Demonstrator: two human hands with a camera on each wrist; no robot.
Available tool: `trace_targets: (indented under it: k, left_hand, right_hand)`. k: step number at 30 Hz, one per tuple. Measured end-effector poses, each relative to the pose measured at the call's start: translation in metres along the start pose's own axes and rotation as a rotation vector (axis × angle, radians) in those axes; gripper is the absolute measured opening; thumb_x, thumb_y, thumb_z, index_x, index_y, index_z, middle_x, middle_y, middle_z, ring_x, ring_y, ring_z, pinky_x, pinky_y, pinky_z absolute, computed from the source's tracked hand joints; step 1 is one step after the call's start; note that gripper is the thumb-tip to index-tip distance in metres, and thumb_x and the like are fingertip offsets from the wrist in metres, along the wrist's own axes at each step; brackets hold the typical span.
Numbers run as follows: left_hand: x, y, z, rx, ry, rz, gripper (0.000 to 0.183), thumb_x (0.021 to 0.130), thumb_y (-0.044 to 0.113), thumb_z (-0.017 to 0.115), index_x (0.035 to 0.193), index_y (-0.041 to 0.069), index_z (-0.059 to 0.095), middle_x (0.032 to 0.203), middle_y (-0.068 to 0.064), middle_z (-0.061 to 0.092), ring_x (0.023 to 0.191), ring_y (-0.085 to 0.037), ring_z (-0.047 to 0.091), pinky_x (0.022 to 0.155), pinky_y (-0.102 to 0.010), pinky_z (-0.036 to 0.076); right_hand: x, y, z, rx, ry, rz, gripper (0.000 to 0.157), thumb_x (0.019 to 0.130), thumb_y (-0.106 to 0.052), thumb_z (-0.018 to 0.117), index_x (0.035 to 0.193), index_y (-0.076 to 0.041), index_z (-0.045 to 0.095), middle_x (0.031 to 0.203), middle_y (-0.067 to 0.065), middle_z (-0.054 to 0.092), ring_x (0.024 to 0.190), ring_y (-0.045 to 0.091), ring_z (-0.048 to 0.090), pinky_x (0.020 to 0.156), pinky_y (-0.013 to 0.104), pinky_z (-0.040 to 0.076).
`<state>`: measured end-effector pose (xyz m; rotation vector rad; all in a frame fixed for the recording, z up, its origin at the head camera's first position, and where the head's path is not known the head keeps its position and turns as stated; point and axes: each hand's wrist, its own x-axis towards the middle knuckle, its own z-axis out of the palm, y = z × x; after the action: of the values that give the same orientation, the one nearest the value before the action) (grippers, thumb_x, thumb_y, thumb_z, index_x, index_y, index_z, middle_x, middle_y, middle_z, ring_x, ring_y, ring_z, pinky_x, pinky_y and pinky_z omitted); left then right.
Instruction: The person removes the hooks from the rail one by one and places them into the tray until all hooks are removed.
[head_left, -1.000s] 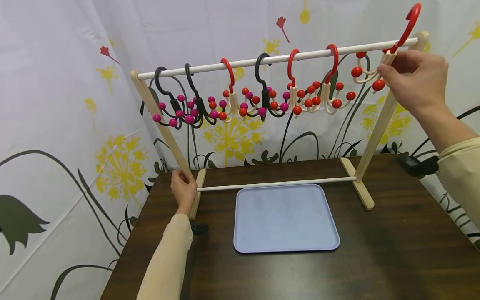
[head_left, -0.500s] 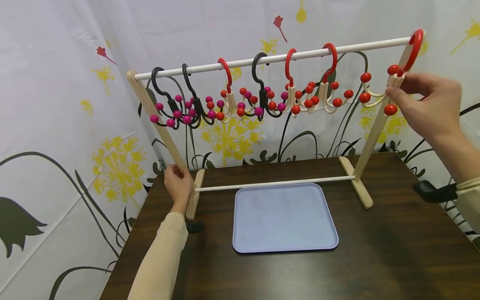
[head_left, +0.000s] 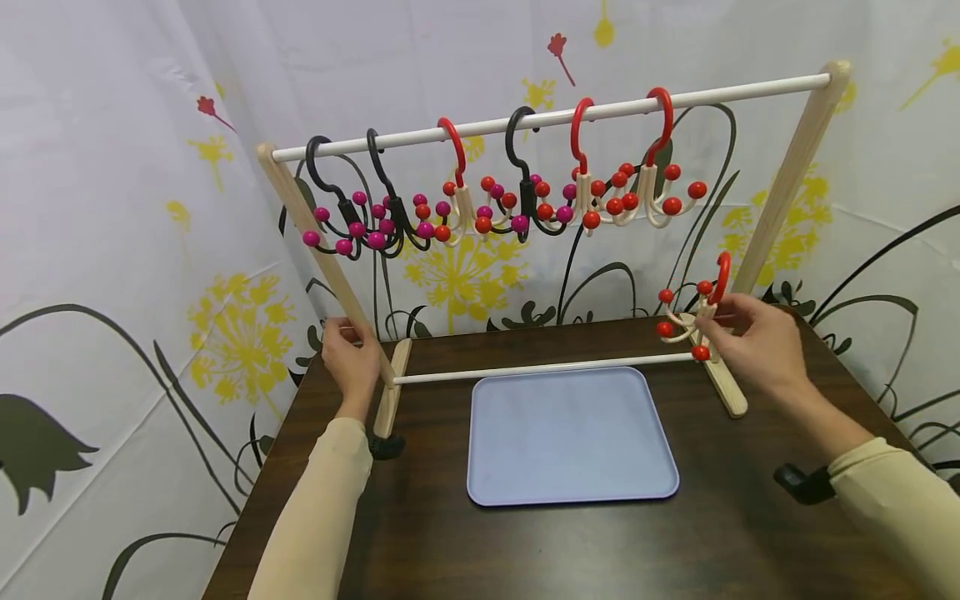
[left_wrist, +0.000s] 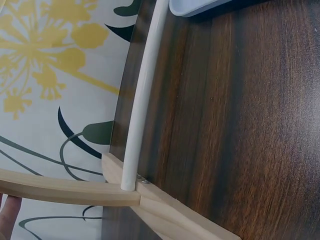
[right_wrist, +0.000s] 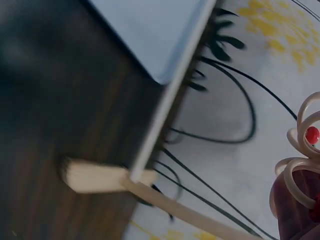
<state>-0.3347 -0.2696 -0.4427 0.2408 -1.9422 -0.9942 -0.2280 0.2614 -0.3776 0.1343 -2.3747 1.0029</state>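
Observation:
My right hand [head_left: 761, 346] pinches a small hook hanger [head_left: 722, 279] with a red top hook, cream prongs and red ball tips. It is in the air in front of the foot of the rack's right post [head_left: 787, 175]. In the right wrist view the cream prongs [right_wrist: 299, 167] curl at the right edge. At the lower left, my left hand [head_left: 352, 364] holds the rack's wooden left post [head_left: 318, 242]; the left wrist view shows a finger [left_wrist: 9, 215] against that post. Similar hangers in black [head_left: 527, 200] and red with cream [head_left: 649, 179] hang from the white top rail [head_left: 742, 88].
A pale blue tray [head_left: 570, 437] lies on the dark wood table [head_left: 525, 550], just in front of the lower white rail [head_left: 555, 367]. Wooden feet [head_left: 726, 387] support the rack. A patterned curtain [head_left: 150, 100] hangs close behind.
My right hand has taken the rightmost red-hooked hanger off the top rail's end and brought it down and to the left. My left hand has shifted slightly up and left at the post.

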Motion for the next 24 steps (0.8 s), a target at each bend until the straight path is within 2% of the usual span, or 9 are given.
trace_targets:
  k: [1,4,8,12,18,24]
  left_hand:
    - [0.000,0.000,0.000,0.008,-0.002,-0.004,0.015,0.086,0.007,0.064,0.097,-0.001,0.059,0.084,-0.017,0.059,0.077,-0.032,0.059,0.076,-0.046,0.043]
    - [0.000,0.000,0.000,0.027,-0.027,-0.014,0.017,0.086,0.009,0.063,0.099,0.000,0.059,0.084,-0.016,0.059,0.079,-0.033,0.059,0.077,-0.047,0.043]
    - [0.000,0.001,0.000,0.041,-0.054,-0.007,0.018,0.085,0.009,0.064,0.099,0.000,0.058,0.082,-0.016,0.058,0.081,-0.034,0.058,0.078,-0.050,0.042]
    - [0.000,0.000,0.000,0.057,-0.055,-0.001,0.019,0.084,0.009,0.065,0.098,0.000,0.057,0.082,-0.015,0.057,0.081,-0.034,0.057,0.077,-0.051,0.042]
    - [0.002,-0.002,0.001,0.081,-0.057,0.010,0.019,0.085,0.009,0.063,0.099,0.000,0.054,0.083,-0.014,0.053,0.080,-0.034,0.055,0.076,-0.052,0.041]
    - [0.002,-0.003,-0.001,0.078,-0.061,0.011,0.018,0.085,0.009,0.063,0.098,0.000,0.054,0.083,-0.013,0.051,0.079,-0.034,0.054,0.075,-0.052,0.041]
  right_hand:
    - [-0.005,0.004,0.008,-0.013,-0.027,0.004,0.025,0.090,-0.028,0.068,0.102,-0.007,0.071,0.094,0.012,0.073,0.077,0.016,0.070,0.064,0.025,0.045]
    - [-0.019,0.015,0.032,-0.028,-0.117,0.024,0.025,0.091,-0.027,0.067,0.105,-0.007,0.070,0.097,0.015,0.073,0.083,0.031,0.071,0.066,0.038,0.048]
    - [-0.032,0.027,0.061,-0.029,-0.224,0.050,0.023,0.089,-0.021,0.069,0.107,-0.006,0.068,0.099,0.013,0.073,0.086,0.030,0.071,0.072,0.048,0.048]
    - [-0.039,0.034,0.085,-0.034,-0.310,0.069,0.024,0.087,-0.015,0.069,0.108,-0.004,0.066,0.096,0.014,0.073,0.087,0.030,0.070,0.073,0.048,0.049]
    - [-0.047,0.038,0.113,-0.046,-0.347,0.116,0.023,0.085,-0.016,0.071,0.105,-0.007,0.066,0.097,0.014,0.073,0.088,0.031,0.070,0.069,0.047,0.048]
    - [-0.052,0.038,0.134,-0.031,-0.344,0.138,0.024,0.085,-0.016,0.073,0.105,-0.005,0.066,0.102,0.017,0.072,0.093,0.034,0.070,0.078,0.053,0.049]
